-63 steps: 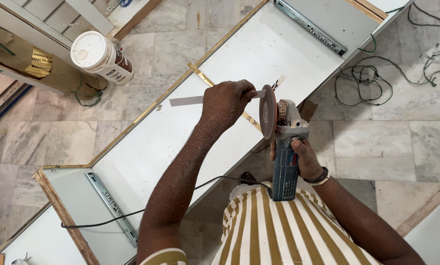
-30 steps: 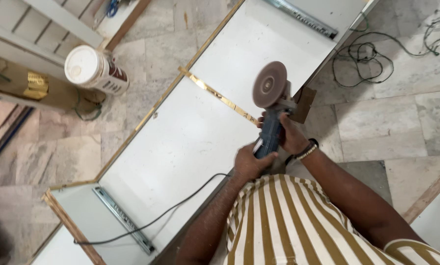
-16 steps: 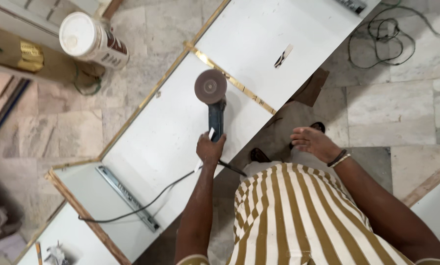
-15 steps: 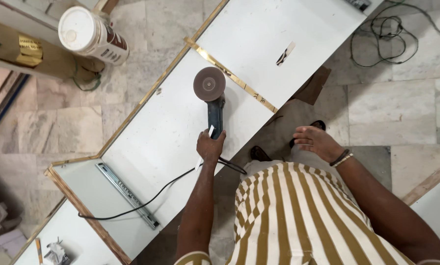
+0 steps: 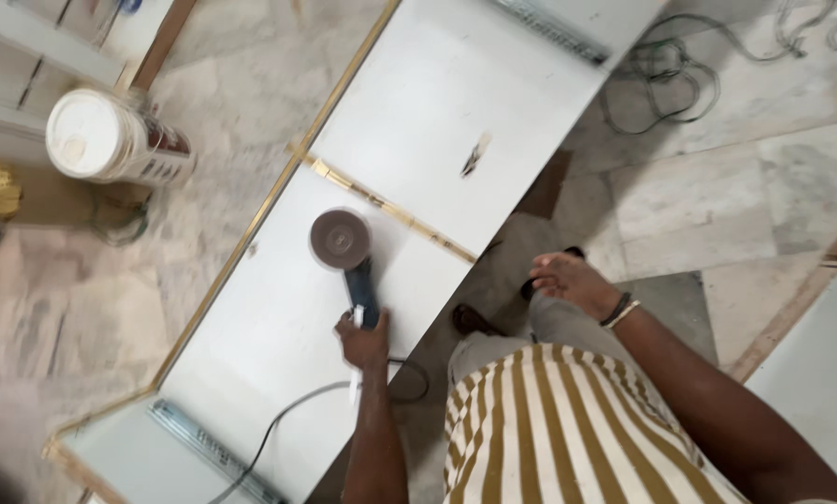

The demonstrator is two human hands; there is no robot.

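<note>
A striped shirt (image 5: pixel 568 429) fills the bottom of the view, and both arms reach out from it. The left hand (image 5: pixel 364 341) is closed around the rear of the handle of a grinder (image 5: pixel 348 261), which lies flat on a long white panel (image 5: pixel 278 317) with its round disc (image 5: pixel 340 239) facing up, near a thin brass strip (image 5: pixel 390 207) that crosses the panel. A black cord (image 5: pixel 288 420) trails back from the grinder across the panel and off its near edge. The right hand (image 5: pixel 572 280) hangs free over the grey floor, fingers loosely spread and holding nothing, well apart from the grinder; a bracelet (image 5: pixel 621 311) sits on its wrist. A metal rail (image 5: pixel 215 451) lies on the near end of the panel. Farther along the panel, beyond the strip, there is a small dark mark (image 5: pixel 475 155). To the left, a white bucket (image 5: pixel 110 142) stands on the marble floor (image 5: pixel 91 280). At the far right, a tangle of cables (image 5: pixel 661 89) lies on the floor.
</note>
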